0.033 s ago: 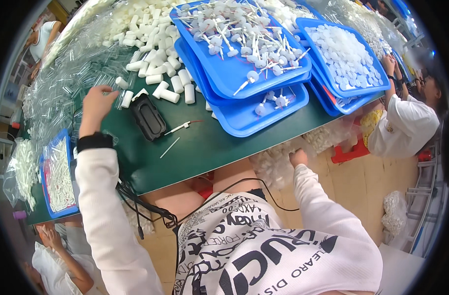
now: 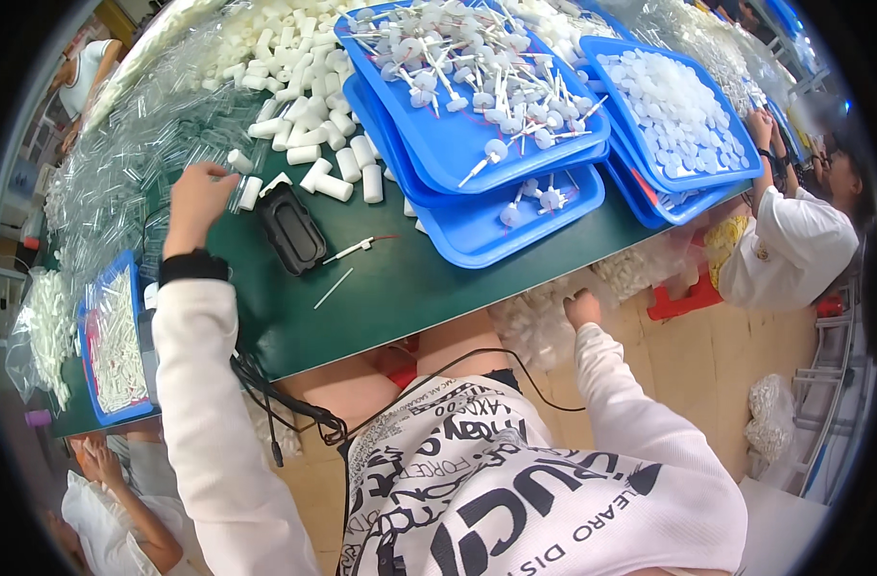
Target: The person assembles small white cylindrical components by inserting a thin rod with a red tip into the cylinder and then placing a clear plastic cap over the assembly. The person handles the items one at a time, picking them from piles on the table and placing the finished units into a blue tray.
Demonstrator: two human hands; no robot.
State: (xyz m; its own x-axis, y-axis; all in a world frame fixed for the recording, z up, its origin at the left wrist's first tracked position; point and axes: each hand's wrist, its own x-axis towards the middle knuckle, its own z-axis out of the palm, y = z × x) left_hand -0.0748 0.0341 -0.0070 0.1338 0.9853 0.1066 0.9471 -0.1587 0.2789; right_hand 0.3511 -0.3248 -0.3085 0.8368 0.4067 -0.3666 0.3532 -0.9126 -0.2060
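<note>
At left, the person's left hand [image 2: 203,200] curls, thumb and forefinger close together, beside clear tubes [image 2: 121,173] heaped on a green table [image 2: 390,317]; whether they pinch one cannot be told, since the tubes blur into a glassy tangle. A careless pull there might set loose white cylinders [image 2: 335,186] rolling. Next, a thin white stick [image 2: 334,288] near an open black case [image 2: 292,230] could easily be swept away. Heaped blue trays [image 2: 429,144], stacked askew, might spill if bumped. Farther right, below the table edge, the right hand [image 2: 582,309] meets a clear bag [image 2: 539,326]; its fingertips are hidden, its grip unclear.
</note>
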